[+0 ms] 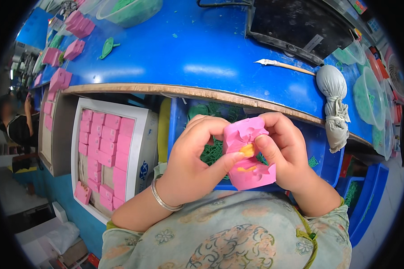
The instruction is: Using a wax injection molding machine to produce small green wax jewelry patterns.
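Note:
Both hands hold a pink mould, opened into an upper and a lower part, over a blue bin. My left hand grips it from the left, thumb on a yellow piece inside. My right hand grips the upper right, its thumb bent against the mould beside that piece. More yellow material lies in the lower part. Green lattice-like pieces fill part of the bin beneath my hands.
A white box of pink blocks stands left. The blue worktop holds pink moulds, green-filled bowls, a knife-like tool, a grey cloth bundle and a black machine. Another person is at far left.

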`<action>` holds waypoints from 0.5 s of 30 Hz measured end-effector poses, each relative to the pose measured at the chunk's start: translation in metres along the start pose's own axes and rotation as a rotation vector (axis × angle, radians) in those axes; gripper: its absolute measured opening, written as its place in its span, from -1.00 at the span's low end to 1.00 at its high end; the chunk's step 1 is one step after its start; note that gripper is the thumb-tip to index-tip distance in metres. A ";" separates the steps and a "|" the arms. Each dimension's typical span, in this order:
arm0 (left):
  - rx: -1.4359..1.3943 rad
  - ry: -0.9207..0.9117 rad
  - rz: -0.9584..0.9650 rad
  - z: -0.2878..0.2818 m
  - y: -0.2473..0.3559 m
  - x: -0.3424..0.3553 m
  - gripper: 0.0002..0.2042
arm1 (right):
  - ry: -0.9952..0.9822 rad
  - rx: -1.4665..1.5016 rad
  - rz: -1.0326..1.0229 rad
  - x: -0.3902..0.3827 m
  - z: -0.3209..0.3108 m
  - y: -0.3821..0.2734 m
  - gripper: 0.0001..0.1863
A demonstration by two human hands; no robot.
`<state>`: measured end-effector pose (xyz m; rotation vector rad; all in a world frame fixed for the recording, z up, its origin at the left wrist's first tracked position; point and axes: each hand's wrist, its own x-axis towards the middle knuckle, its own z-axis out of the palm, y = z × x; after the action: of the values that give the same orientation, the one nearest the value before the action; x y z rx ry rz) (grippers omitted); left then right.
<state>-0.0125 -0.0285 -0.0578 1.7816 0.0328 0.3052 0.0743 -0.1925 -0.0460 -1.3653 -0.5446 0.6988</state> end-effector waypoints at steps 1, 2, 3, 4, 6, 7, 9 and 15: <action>0.051 0.008 0.203 0.001 -0.004 0.001 -0.66 | 0.002 -0.001 -0.002 0.000 0.000 0.000 -0.79; 0.049 0.006 0.205 0.000 -0.006 0.002 -0.66 | -0.002 0.024 -0.020 0.001 0.000 0.000 -0.80; 0.096 0.008 0.242 -0.001 -0.007 0.001 -0.66 | -0.007 0.050 -0.038 0.001 0.000 0.001 -0.80; 0.144 0.013 0.278 -0.002 -0.007 0.001 -0.66 | -0.008 0.050 -0.039 0.001 0.000 0.002 -0.80; 0.064 0.022 0.194 0.001 -0.002 -0.003 -0.68 | 0.007 0.006 -0.076 0.000 0.000 0.004 -0.80; -0.017 0.030 0.108 0.002 0.001 -0.005 -0.69 | 0.004 0.006 -0.076 -0.001 0.001 0.005 -0.80; -0.179 0.026 0.029 0.004 0.002 -0.004 -0.71 | 0.036 0.051 -0.068 -0.001 0.003 0.007 -0.79; -0.305 0.004 -0.053 0.003 -0.005 -0.006 -0.72 | 0.012 -0.295 -0.351 0.002 -0.003 0.016 -0.75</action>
<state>-0.0166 -0.0314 -0.0644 1.4747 0.0347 0.2608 0.0757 -0.1917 -0.0625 -1.4938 -0.8786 0.3313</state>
